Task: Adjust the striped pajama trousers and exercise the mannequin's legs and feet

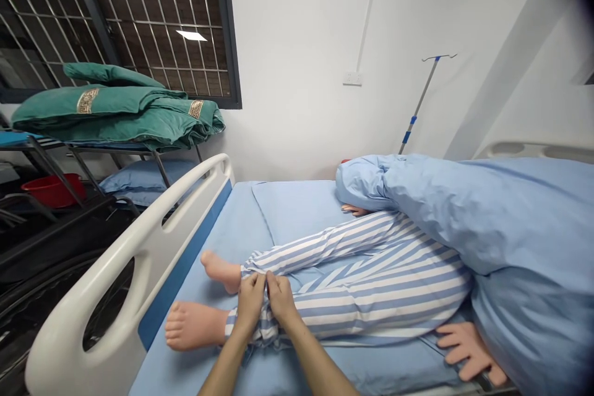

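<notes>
A manikin in blue-and-white striped trousers (343,309) lies on the bed, its bare near foot (195,325) and far foot (223,270) pointing left. At the lower legs, my left hand (251,298) and my right hand (280,299) are side by side, almost touching. Both have their fingers closed, pinching bunched cloth just above the ankles. My fingers partly hide this cloth, and I cannot tell whether a separate band is among the folds. Below my wrists, crumpled fabric (266,327) surrounds the near leg.
A light-blue quilt (510,216) covers the manikin's upper body; its near hand (471,349) sticks out. The white footboard (125,266) rises at the left. Green folded bedding (125,108), a red basin (53,190) and an IV pole (420,102) stand farther off.
</notes>
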{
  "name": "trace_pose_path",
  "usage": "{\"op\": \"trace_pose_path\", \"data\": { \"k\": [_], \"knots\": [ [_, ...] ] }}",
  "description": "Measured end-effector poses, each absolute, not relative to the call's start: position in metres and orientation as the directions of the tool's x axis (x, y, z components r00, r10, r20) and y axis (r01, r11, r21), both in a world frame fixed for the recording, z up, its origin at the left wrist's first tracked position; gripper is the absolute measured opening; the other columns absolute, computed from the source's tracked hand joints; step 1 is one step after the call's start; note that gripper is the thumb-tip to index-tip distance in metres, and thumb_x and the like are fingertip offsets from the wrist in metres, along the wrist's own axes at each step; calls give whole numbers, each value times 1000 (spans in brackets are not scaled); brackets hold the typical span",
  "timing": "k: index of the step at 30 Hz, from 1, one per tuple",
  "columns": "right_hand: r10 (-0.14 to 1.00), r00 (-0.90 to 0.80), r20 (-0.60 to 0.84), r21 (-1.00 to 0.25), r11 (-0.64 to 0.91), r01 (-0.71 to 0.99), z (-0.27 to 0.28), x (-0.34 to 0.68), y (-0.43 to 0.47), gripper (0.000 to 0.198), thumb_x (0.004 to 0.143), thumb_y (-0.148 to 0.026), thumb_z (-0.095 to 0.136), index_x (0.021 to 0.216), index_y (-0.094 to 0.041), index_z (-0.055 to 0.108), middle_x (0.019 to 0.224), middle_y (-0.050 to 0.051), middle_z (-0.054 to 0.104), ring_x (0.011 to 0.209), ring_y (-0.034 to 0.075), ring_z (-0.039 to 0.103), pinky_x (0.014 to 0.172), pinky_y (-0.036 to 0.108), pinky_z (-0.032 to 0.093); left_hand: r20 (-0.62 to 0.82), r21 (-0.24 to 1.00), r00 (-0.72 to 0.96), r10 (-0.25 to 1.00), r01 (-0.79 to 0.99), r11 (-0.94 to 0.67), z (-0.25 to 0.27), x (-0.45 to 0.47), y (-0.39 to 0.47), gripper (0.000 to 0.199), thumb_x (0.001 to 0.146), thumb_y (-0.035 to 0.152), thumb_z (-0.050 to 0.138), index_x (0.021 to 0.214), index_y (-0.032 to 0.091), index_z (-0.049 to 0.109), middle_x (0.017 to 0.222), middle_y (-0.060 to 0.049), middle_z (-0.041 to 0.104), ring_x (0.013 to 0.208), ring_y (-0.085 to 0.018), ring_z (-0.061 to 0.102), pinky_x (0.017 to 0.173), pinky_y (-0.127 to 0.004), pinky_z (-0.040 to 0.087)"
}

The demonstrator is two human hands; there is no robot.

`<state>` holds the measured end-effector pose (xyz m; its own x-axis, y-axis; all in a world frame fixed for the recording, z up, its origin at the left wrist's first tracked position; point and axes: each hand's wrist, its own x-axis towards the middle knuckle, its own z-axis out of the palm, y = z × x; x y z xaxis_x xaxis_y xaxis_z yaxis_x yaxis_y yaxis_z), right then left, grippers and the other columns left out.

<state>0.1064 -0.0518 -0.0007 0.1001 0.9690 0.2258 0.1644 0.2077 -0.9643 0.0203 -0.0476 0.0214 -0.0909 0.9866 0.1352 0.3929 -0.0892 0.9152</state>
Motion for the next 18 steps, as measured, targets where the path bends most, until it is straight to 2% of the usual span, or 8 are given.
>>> {"op": "trace_pose_path", "data": {
  "k": [4, 7, 12, 15, 18],
  "knots": [
    [961, 97, 258, -953, 236, 192, -1, 102, -52, 41, 82, -38, 31, 46, -18, 31, 47, -3, 28, 47, 9, 27, 45, 23, 20, 147, 893, -156, 977, 446, -63, 0, 26, -53, 30, 73, 37, 37, 51, 19, 42, 49, 1, 48, 53, -13, 40, 52, -23, 29],
    [958, 70, 278, -936, 254, 244, 6, 106, -52, 43, 83, -39, 29, 46, -17, 32, 47, -3, 29, 47, 8, 28, 45, 22, 20, 157, 881, -133, 979, 467, -77, -1, 25, -54, 30, 74, 36, 36, 51, 18, 43, 50, 1, 49, 54, -12, 40, 53, -23, 28],
    [951, 74, 301, -852, 233, 468, 11, 134, -54, 46, 85, -40, 29, 45, -17, 31, 44, -3, 30, 45, 8, 28, 46, 24, 15, 182, 851, -128, 975, 518, -91, 1, 28, -57, 28, 74, 32, 37, 50, 19, 38, 48, 4, 40, 53, -11, 37, 53, -23, 24],
    [946, 147, 288, -824, 166, 542, 5, 144, -57, 46, 85, -37, 28, 44, -17, 32, 43, -2, 33, 44, 9, 30, 47, 26, 15, 185, 873, -140, 973, 479, -96, 0, 28, -57, 28, 74, 33, 39, 49, 18, 36, 47, 5, 35, 53, -11, 34, 52, -23, 24],
    [933, 215, 288, -823, 126, 554, 1, 144, -58, 44, 85, -35, 28, 45, -17, 34, 43, -1, 36, 45, 10, 33, 48, 27, 15, 135, 918, -151, 979, 391, -66, 10, 30, -54, 28, 72, 34, 41, 49, 18, 39, 47, 4, 36, 53, -11, 34, 51, -22, 25]
  ]
}}
